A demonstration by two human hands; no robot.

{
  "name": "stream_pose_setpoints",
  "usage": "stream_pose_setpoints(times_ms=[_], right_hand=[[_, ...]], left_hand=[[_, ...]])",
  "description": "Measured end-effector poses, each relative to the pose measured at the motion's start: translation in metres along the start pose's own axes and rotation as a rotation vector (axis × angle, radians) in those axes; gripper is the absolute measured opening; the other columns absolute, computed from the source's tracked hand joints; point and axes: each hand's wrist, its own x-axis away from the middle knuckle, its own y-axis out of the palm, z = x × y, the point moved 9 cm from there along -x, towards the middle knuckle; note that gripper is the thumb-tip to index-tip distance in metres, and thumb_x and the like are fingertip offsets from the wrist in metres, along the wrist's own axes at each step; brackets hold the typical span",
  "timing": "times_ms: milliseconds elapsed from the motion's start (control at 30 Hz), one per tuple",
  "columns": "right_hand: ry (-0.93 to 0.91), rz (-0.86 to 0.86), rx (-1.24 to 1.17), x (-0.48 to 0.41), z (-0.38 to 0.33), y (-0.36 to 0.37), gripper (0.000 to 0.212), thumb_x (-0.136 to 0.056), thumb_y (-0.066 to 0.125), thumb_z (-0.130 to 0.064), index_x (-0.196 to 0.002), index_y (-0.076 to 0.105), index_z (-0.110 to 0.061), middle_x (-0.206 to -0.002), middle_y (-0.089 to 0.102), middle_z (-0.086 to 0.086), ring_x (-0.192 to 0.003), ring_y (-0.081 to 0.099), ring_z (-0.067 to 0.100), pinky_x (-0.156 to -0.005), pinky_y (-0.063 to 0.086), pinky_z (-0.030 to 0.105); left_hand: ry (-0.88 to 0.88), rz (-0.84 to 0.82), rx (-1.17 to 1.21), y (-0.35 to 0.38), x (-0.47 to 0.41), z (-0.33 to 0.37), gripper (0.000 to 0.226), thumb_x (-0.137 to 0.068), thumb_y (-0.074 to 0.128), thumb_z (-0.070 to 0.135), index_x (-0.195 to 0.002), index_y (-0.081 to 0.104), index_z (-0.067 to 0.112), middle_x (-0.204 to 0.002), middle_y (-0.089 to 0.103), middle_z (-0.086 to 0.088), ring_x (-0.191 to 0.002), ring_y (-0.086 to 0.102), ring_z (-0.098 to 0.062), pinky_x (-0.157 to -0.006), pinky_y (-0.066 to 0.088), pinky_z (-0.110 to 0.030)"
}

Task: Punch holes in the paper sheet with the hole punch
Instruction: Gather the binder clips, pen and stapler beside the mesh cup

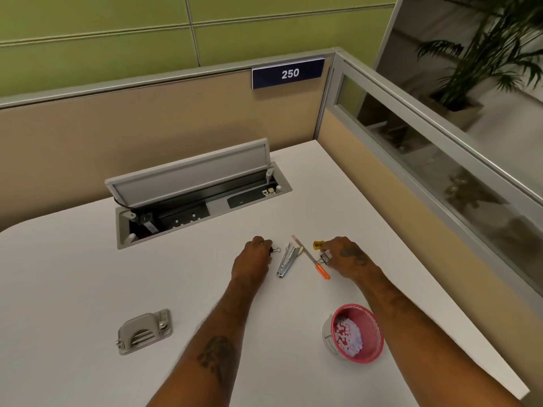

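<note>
Two hands, both busy at the far mid part of the white desk (88, 274), neither on the task's tool. The left hand (254, 258) has its fingers curled round a black binder clip (274, 250), whose wire loops stick out to the right. The right hand (345, 254) has bent fingers, with the tips at a yellow sharpener (317, 245) and a second binder clip (324, 257) against its thumb side. Can't tell whether it pinches either one or only rests on them. Between the hands lie a silver stapler (286, 261) and an orange-ended pencil (313, 258).

The hole punch (145, 331) sits alone near the front left of the desk, well apart from both hands, nearer the person's body and off to the left. It's grey, flat on its base, lever up, untouched. Its wide side runs approx. left-right, tilted a little up to the right. The left hand is the nearer one, so I'd expect the reach to be back toward the body and leftward, w/ the clip let go first.

No paper sheet in view anywhere, so nothing to punch yet and the task isn't started, in my view. A pink mesh basket (357, 333) near the right forearm holds small white bits, poss. punch-outs, though I can't be sure.
</note>
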Motion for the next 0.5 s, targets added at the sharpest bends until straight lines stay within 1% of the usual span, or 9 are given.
stream_pose_setpoints(times_ms=[67,100,167,200,300,367,433,500], right_hand=[[-0.002,0.049,0.010,0.007,-0.006,-0.012,0.034,-0.092,0.064,-0.023,-0.124,0.060,-0.012,-0.124,0.062,0.010,-0.107,0.062,0.026,-0.082,0.043,0.022],[-0.018,0.075,0.026,0.011,-0.013,-0.018,0.037,-0.093,0.062,-0.025,-0.128,0.058,-0.013,-0.127,0.059,0.010,-0.110,0.060,0.026,-0.085,0.045,0.024],[-0.065,0.139,0.037,0.022,-0.034,-0.030,0.045,-0.094,0.059,-0.033,-0.135,0.051,-0.015,-0.135,0.052,0.012,-0.119,0.055,0.028,-0.094,0.047,0.033],[-0.085,0.169,0.042,0.029,-0.046,-0.034,0.051,-0.095,0.056,-0.038,-0.139,0.047,-0.015,-0.141,0.047,0.012,-0.126,0.049,0.029,-0.100,0.046,0.036],[-0.132,0.183,0.121,0.051,-0.086,-0.034,0.065,-0.096,0.043,-0.053,-0.151,0.027,-0.021,-0.160,0.023,0.010,-0.147,0.021,0.028,-0.114,0.030,0.042],[-0.139,0.176,0.123,0.065,-0.112,-0.029,0.071,-0.095,0.035,-0.060,-0.154,0.016,-0.025,-0.164,0.007,0.009,-0.150,0.006,0.029,-0.119,0.019,0.046],[-0.150,0.206,0.135,0.082,-0.137,-0.023,0.075,-0.092,0.030,-0.066,-0.154,0.009,-0.029,-0.164,-0.003,0.008,-0.151,-0.002,0.029,-0.120,0.012,0.049],[-0.169,0.260,0.161,0.103,-0.163,-0.016,0.080,-0.087,0.020,-0.072,-0.154,0.004,-0.031,-0.164,-0.007,0.008,-0.151,-0.005,0.030,-0.119,0.009,0.052]], left_hand=[[0.008,0.041,-0.014,-0.009,0.010,-0.003,0.046,-0.096,0.054,0.016,-0.141,0.045,0.018,-0.146,0.045,-0.007,-0.129,0.046,-0.027,-0.095,0.048,-0.038],[0.014,0.065,-0.033,-0.015,0.016,-0.005,0.049,-0.098,0.053,0.019,-0.145,0.040,0.018,-0.152,0.039,-0.008,-0.136,0.041,-0.028,-0.102,0.044,-0.039],[0.025,0.110,-0.085,-0.027,0.031,-0.008,0.054,-0.101,0.048,0.027,-0.151,0.029,0.019,-0.160,0.028,-0.009,-0.146,0.027,-0.029,-0.116,0.029,-0.040],[0.026,0.125,-0.108,-0.033,0.040,-0.011,0.057,-0.102,0.045,0.032,-0.153,0.024,0.020,-0.163,0.021,-0.009,-0.150,0.019,-0.029,-0.120,0.021,-0.042],[0.024,0.153,-0.176,-0.050,0.069,-0.023,0.062,-0.103,0.029,0.047,-0.156,0.007,0.025,-0.166,-0.001,-0.006,-0.152,-0.006,-0.028,-0.121,-0.001,-0.047],[0.020,0.185,-0.227,-0.062,0.093,-0.033,0.065,-0.101,0.021,0.054,-0.156,0.000,0.027,-0.165,-0.011,-0.004,-0.147,-0.021,-0.024,-0.117,-0.012,-0.047],[0.010,0.215,-0.260,-0.077,0.119,-0.044,0.067,-0.099,0.017,0.059,-0.155,-0.004,0.029,-0.164,-0.016,-0.004,-0.144,-0.027,-0.023,-0.114,-0.018,-0.048],[-0.009,0.240,-0.284,-0.092,0.146,-0.056,0.068,-0.097,0.013,0.062,-0.155,-0.005,0.031,-0.163,-0.019,-0.003,-0.146,-0.025,-0.025,-0.114,-0.021,-0.050]])
